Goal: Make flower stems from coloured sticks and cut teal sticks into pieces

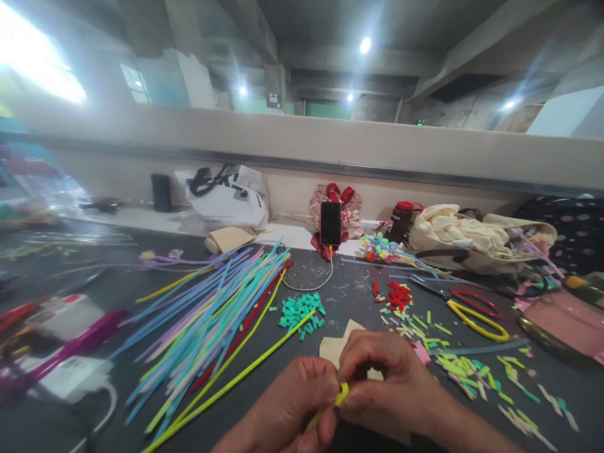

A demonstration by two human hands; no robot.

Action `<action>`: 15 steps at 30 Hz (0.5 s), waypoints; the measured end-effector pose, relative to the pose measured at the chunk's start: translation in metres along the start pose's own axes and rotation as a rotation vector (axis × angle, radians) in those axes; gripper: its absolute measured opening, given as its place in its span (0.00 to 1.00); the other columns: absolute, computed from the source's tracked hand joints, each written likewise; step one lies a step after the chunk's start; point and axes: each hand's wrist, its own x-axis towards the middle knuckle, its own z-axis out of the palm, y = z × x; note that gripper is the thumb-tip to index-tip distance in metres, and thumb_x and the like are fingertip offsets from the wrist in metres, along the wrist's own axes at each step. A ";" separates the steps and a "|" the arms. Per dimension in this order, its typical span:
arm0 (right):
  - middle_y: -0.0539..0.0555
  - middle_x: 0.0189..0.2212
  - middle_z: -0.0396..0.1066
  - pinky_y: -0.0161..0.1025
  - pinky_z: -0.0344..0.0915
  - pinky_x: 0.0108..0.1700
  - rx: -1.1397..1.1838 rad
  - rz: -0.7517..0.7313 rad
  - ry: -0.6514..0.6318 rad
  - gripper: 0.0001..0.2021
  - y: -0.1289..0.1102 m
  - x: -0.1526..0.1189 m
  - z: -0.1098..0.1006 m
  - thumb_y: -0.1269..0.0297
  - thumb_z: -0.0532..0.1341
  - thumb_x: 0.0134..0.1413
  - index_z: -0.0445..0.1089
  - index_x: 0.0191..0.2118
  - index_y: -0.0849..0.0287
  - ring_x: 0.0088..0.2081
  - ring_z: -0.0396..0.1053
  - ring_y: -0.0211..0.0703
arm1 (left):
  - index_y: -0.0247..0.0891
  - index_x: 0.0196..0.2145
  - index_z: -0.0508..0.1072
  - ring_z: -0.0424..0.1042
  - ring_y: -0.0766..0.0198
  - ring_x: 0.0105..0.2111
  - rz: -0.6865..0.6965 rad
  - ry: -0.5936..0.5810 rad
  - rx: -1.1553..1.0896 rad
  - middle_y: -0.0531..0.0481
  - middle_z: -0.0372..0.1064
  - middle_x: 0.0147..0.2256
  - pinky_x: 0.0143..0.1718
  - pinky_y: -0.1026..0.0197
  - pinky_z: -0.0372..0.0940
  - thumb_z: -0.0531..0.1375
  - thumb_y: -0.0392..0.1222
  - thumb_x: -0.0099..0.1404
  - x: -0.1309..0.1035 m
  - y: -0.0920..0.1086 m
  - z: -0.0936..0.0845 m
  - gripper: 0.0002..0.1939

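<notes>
My left hand [302, 399] and my right hand [384, 377] meet at the bottom centre. Between their fingertips they pinch a small curled yellow piece [342, 394], and both hands are closed on it. A tan piece of cardboard [333, 348] lies partly hidden behind and below the hands. Left of them, a long yellow-green stem [245, 374] stretches diagonally past a fanned bundle of pastel fuzzy stems [212, 321]. Just beyond the hands is a pile of short teal pieces [299, 313]. Short yellow-green pieces [465, 371] and red pieces [399, 296] are scattered to the right.
Scissors with red and yellow handles [476, 319] lie at the right. A phone [330, 223] on a cable stands at the back, near a white bag [231, 204], a dark bottle [399, 223] and a cream tote [453, 239]. White power blocks [70, 374] sit at the left.
</notes>
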 end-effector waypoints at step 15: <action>0.45 0.18 0.62 0.26 0.50 0.20 -0.342 0.103 -0.231 0.04 -0.020 0.006 -0.015 0.66 0.60 0.41 0.67 0.23 0.61 0.20 0.56 0.29 | 0.32 0.21 0.65 0.65 0.71 0.11 0.052 0.126 0.036 0.50 0.69 0.16 0.08 0.75 0.53 0.60 0.40 0.46 -0.008 0.008 0.006 0.09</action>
